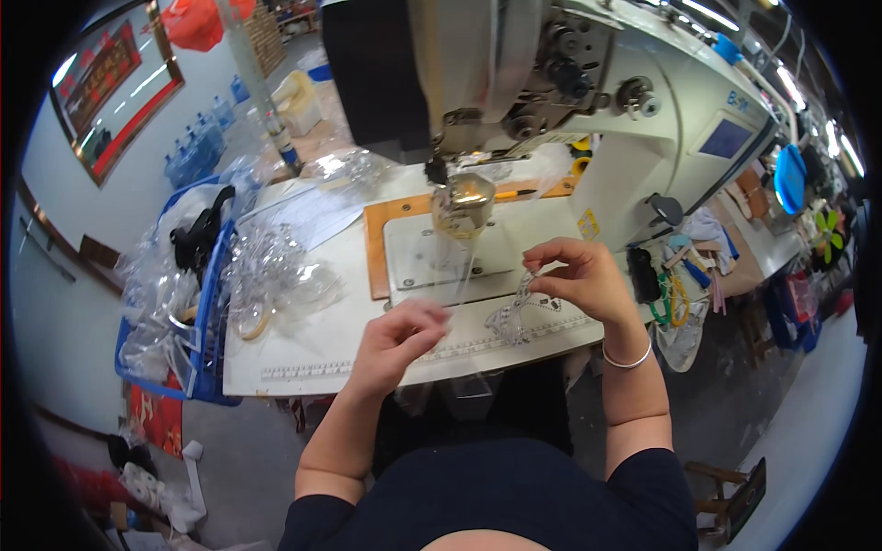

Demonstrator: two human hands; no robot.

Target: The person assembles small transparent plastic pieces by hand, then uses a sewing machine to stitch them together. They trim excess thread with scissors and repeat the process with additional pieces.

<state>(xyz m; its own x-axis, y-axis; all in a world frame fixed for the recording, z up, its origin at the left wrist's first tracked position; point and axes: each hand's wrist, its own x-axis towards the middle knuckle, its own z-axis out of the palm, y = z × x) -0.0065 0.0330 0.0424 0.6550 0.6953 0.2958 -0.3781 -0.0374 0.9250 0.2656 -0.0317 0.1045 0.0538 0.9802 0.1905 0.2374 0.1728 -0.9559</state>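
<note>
My right hand [583, 275] pinches a thin, curling white strip with dark printed marks [516, 317] between thumb and fingers; the strip dangles over the table's near side. To its left, my left hand [401, 340] is closed, its fingertips blurred, on a see-through plastic piece [457, 289]. This clear piece reaches up toward the sewing head and hangs past the front edge, its outline hard to follow. Ahead of both hands stands a large white sewing machine [625, 73], its needle area above a post [462, 204] on a metal plate [404, 248].
A ruler tape [308, 371] runs along the table's front edge. Clear plastic pieces [276, 266] and a tape roll [253, 321] lie at left, beside a blue crate [219, 312] full of plastic. A pen [514, 194] lies behind the post. Scissors with yellow handles [678, 298] lie at right.
</note>
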